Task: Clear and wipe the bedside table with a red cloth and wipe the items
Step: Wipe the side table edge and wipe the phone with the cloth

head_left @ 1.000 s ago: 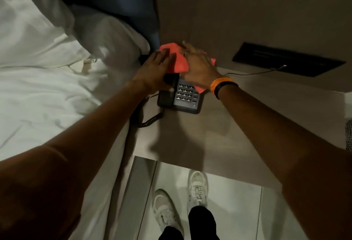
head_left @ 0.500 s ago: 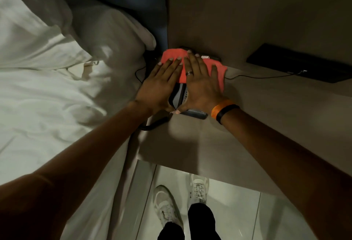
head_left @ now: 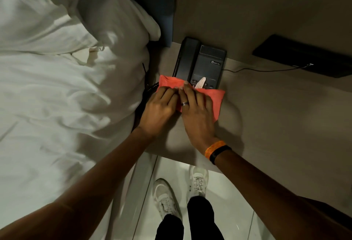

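Observation:
A black corded telephone (head_left: 202,62) sits at the back left of the wooden bedside table (head_left: 276,110), its handset on the cradle. A red cloth (head_left: 216,98) lies across the phone's front end, covering the lower keypad. My left hand (head_left: 158,110) presses flat on the cloth's left part. My right hand (head_left: 198,116), with a ring and an orange and black wristband, presses on the cloth beside it. A pale tag of the cloth sticks up just above my fingertips.
A bed with white sheets and pillows (head_left: 66,68) borders the table on the left. The coiled phone cord (head_left: 150,89) hangs between bed and table. A dark wall panel (head_left: 304,56) with a thin cable is at the back right. My white shoes (head_left: 198,182) stand on the tiled floor.
Both hands have dragged the red cloth from the phone's far end toward me, uncovering the handset and upper body. The cloth now lies over the phone's near end.

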